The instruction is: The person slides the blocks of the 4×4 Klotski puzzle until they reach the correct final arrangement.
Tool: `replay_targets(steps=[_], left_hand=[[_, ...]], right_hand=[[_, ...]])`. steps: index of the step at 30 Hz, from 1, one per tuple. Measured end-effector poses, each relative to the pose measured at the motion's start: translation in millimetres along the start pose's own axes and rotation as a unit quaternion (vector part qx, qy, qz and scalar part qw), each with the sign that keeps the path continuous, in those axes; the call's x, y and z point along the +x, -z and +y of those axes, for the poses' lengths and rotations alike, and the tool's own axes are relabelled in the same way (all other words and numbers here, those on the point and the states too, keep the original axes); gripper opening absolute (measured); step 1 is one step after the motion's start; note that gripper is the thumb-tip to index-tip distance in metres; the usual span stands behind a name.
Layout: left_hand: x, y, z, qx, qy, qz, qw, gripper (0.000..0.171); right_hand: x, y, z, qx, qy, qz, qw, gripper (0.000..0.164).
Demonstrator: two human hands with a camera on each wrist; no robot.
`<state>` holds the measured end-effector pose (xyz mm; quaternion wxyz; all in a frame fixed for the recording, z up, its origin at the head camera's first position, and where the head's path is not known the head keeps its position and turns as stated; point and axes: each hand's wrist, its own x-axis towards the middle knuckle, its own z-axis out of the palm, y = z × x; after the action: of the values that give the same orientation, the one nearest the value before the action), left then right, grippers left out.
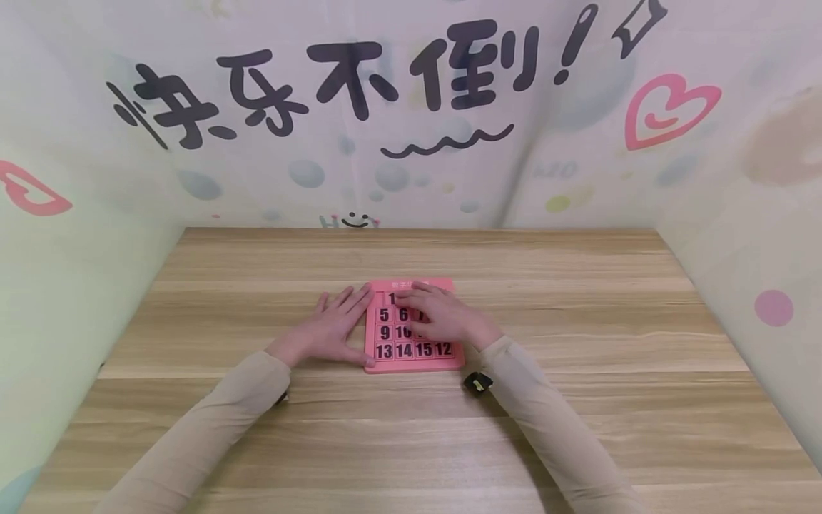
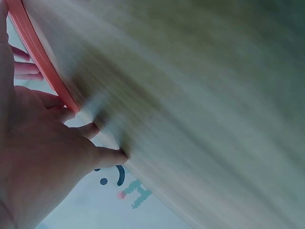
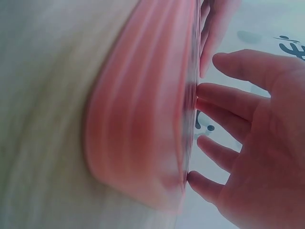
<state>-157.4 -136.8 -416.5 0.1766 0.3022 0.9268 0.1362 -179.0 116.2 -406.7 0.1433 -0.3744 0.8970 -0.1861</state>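
A pink number sliding puzzle (image 1: pixel 414 368) lies flat on the table, its black-numbered tiles facing up. Tile 1 (image 1: pixel 391 298) stands slightly right of the column with 5, 9 and 13, and a strip of bare pink shows to its left. My left hand (image 1: pixel 330 330) has its fingers spread and touches the puzzle's left edge, thumb at the lower left corner. Over the upper right tiles lies my right hand (image 1: pixel 443 315), fingertips on the tile faces near 1 and 6. It hides several tiles. In the right wrist view its fingers (image 3: pixel 233 100) are extended against the top surface.
The wood-grain table (image 1: pixel 385 442) stretches around the puzzle. A printed white cloth wall (image 1: pixel 411 178) rises at the back, with side walls left and right. A small black device (image 1: pixel 478 383) is at the right wrist.
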Motion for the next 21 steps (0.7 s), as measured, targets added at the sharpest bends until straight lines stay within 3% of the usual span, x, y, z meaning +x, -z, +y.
replay_targets(steps=[21], left_hand=[[0.7,0.0,-0.3,0.004,0.0,-0.001,1.0,0.121]], right_hand=[[9.6,-5.9,-6.8,-0.011,-0.004,0.0,1.0,0.052]])
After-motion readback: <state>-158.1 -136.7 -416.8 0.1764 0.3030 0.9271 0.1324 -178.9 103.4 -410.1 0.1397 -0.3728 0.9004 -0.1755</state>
